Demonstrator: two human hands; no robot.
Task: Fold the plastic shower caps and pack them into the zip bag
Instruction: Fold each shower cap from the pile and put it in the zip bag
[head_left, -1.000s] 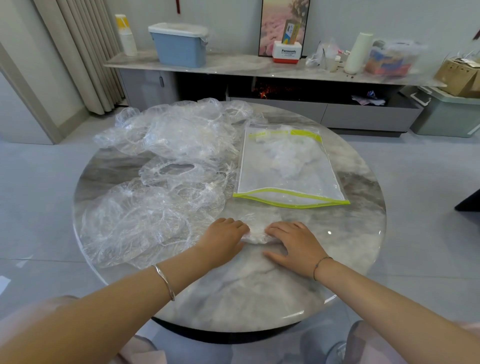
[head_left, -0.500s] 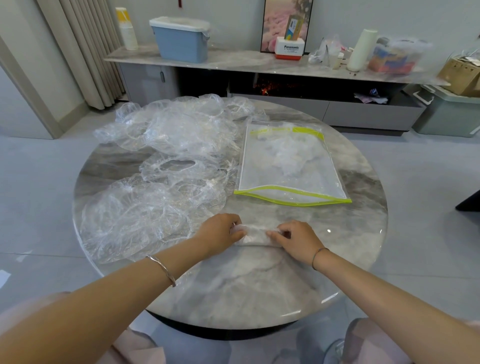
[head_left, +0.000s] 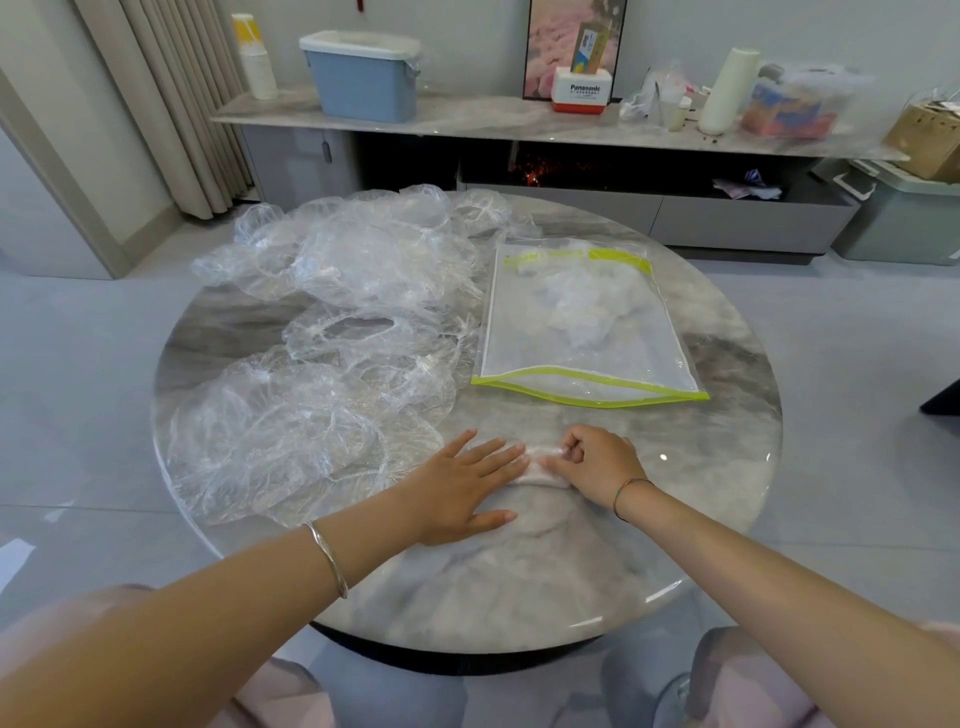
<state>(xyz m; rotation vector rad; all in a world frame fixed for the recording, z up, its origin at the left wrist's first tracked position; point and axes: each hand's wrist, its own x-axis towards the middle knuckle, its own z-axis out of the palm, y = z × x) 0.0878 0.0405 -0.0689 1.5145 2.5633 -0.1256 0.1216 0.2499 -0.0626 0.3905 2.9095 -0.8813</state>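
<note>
A small folded clear shower cap (head_left: 540, 470) lies on the round marble table (head_left: 519, 582) near its front. My left hand (head_left: 462, 486) lies flat with straight fingers, their tips pressing the cap's left part. My right hand (head_left: 597, 462) has curled fingers that pinch the cap's right end. Behind the hands lies a clear zip bag (head_left: 582, 332) with a yellow-green edge; crumpled clear plastic shows inside it. A loose heap of several unfolded clear shower caps (head_left: 332, 332) covers the table's left half.
Beyond the table runs a low sideboard (head_left: 467, 119) with a blue lidded bin (head_left: 363, 78), a white roll (head_left: 727, 88) and boxes. Curtains (head_left: 171, 104) hang at the back left. A green crate (head_left: 904, 218) stands on the floor at the right.
My left hand has gone from curled on the cap to flat with straight fingers. My right hand stays curled and pinches the cap's right end. The cap looks narrower.
</note>
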